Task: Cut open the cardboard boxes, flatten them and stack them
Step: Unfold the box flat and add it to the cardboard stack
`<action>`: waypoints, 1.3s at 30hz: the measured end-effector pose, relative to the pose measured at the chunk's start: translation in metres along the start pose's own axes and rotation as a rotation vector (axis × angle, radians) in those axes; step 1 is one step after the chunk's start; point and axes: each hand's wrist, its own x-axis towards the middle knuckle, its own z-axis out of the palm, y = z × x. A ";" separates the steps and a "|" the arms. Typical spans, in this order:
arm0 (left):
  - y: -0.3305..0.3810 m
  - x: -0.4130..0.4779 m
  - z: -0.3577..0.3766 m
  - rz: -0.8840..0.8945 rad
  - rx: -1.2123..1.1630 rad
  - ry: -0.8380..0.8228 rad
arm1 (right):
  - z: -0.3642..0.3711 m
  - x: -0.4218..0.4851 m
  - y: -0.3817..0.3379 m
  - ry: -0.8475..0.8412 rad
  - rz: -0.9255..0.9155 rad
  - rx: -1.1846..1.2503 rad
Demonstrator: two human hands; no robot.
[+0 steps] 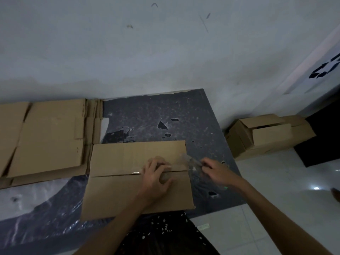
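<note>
A dark grey speckled plastic sheet (147, 115), worn through in ragged holes, lies spread on the floor. A scuffed white plaster wall (128, 52) rises behind its far edge. Glossy white floor tiles (276, 199) run off its right edge, with a small pale label (203, 226) just beside its near corner. Well right of the sheet stands a black block-shaped object (323, 144). A white sign with a black arrow symbol (325, 69) is up and to the right of the sheet.

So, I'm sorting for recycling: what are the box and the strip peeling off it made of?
The box looks like plain brown corrugated cardboard, matte, with faint ribbing on its far flap. The strip pinched by the right hand looks like clear glossy plastic tape: see-through, with glints, though blurred.
</note>
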 end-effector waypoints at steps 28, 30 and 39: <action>-0.102 -0.092 -0.189 -0.317 0.507 -0.197 | 0.148 0.129 -0.205 -0.233 -0.305 -1.110; -0.108 -0.092 -0.189 -0.244 0.539 -0.142 | 0.149 0.130 -0.206 -0.236 -0.290 -1.129; -0.122 -0.092 -0.194 -0.107 0.577 -0.137 | 0.143 0.134 -0.206 -0.286 -0.327 -1.100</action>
